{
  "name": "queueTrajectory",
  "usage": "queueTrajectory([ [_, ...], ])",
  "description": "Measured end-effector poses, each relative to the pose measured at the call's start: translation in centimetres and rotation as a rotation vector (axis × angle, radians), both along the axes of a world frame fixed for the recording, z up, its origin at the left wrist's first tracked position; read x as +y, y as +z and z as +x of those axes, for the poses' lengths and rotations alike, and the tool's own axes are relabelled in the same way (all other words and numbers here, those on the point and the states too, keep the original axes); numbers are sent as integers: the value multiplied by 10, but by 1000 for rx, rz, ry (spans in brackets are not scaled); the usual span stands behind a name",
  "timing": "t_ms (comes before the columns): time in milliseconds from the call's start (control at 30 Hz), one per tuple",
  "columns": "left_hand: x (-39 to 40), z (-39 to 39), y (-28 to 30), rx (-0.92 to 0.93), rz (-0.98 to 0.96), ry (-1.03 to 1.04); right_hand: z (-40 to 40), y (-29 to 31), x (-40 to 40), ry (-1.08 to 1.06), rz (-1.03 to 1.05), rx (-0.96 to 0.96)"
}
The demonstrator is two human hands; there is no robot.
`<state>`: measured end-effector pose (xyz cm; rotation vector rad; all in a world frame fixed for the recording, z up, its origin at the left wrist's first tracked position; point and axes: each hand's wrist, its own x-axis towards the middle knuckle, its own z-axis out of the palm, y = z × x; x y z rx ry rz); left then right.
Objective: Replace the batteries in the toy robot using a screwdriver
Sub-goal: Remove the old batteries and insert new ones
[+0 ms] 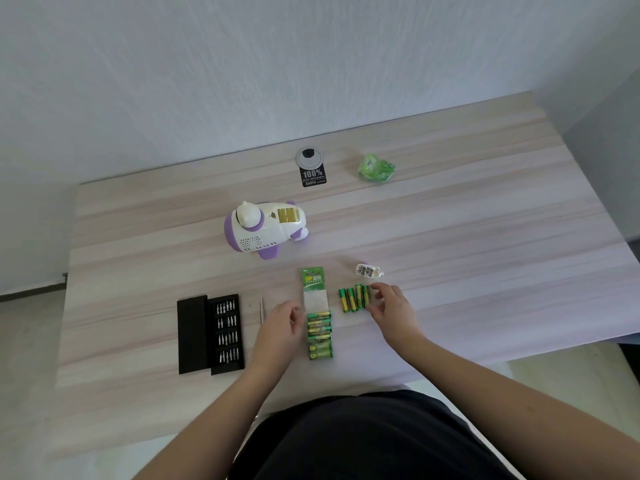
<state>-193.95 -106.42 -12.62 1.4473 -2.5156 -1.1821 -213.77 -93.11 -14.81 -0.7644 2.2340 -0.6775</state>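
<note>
Toy robot, white and purple, lay on its side near the middle of the wooden table, its battery bay open and showing yellowish cells. Nearer the person, the left hand rested with loosely curled fingers just beside a GP battery pack, holding nothing. The right hand touched a row of loose green batteries with relaxed fingertips. A small white battery cover lay just beyond them. An open black bit case and a slim screwdriver lay left.
</note>
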Motion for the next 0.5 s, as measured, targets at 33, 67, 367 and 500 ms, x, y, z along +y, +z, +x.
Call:
queueTrajectory([
  [33, 3, 1, -1, -44, 32, -8, 1, 0, 1, -16, -4, 2],
  [67, 5, 1, -1, -93, 56, -5, 3, 0, 2, -30, -5, 4],
  [367, 10, -13, -7, -176, 132, 5, 35, 11, 5, 30, -46, 107],
  [500, 6, -5, -9, -167, 152, -3, 58, 17, -7, 182, -41, 96],
])
